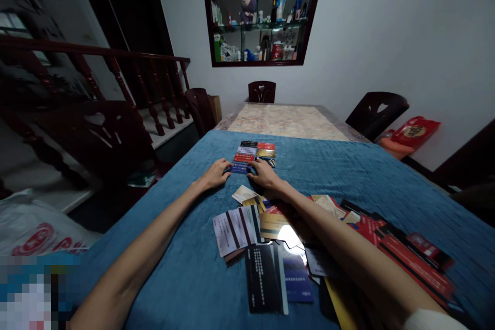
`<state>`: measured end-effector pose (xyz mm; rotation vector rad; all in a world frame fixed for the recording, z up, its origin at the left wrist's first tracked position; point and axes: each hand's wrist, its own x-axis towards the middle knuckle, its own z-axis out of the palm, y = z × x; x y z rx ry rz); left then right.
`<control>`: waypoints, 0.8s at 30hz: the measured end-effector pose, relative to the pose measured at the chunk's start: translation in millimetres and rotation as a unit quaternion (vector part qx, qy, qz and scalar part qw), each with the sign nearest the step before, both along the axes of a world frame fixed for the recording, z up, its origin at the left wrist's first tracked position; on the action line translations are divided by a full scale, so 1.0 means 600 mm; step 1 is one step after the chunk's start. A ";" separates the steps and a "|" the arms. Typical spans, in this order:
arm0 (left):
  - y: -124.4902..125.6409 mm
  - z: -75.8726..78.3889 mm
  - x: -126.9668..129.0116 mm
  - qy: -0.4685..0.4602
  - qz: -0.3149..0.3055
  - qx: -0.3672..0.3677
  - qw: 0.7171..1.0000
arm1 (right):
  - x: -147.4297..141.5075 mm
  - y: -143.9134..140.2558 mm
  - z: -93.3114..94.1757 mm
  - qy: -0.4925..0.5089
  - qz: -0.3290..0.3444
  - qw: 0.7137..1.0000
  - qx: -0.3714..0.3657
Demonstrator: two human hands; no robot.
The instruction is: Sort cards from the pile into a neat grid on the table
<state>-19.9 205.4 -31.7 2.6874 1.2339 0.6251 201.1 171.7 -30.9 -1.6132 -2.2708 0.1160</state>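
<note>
A blue card (240, 168) lies at the near end of the left column of two columns of cards. My left hand (215, 174) has its curled fingers at the card's left edge, and my right hand (265, 173) grips its right edge. Beyond it in that column are a red card (244, 158), a silver card (246, 150) and a black card (248, 144). The right column shows a red card (266, 146), a gold card (266, 153) and a black-and-white patterned card (270, 162), which my right hand partly covers.
Loose cards, including a black card (263, 278), silver cards (236, 229) and red cards (415, 265), lie in a pile under my right forearm. A blue cloth (174, 263) covers the near table. Chairs (377, 113) stand around it; a railing (127, 80) is at left.
</note>
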 end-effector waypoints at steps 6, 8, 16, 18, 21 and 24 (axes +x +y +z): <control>-0.034 0.015 -0.001 0.004 -0.026 -0.003 1.000 | 0.008 -0.026 0.013 0.002 0.012 1.000 0.006; -0.047 0.020 -0.001 0.005 -0.041 -0.003 0.999 | 0.012 -0.037 0.018 -0.001 0.014 1.000 0.006; -0.107 0.039 0.012 0.014 -0.109 -0.049 0.993 | 0.024 -0.102 0.050 -0.020 0.029 0.999 -0.019; -0.121 0.043 0.018 0.016 -0.125 -0.073 0.989 | 0.026 -0.121 0.058 -0.034 0.032 0.999 -0.027; -0.137 0.045 0.026 0.027 -0.142 -0.101 0.984 | 0.025 -0.144 0.065 -0.049 0.037 0.997 -0.041; -0.143 0.042 0.029 0.040 -0.147 -0.120 0.981 | 0.021 -0.160 0.071 -0.052 0.045 0.996 -0.055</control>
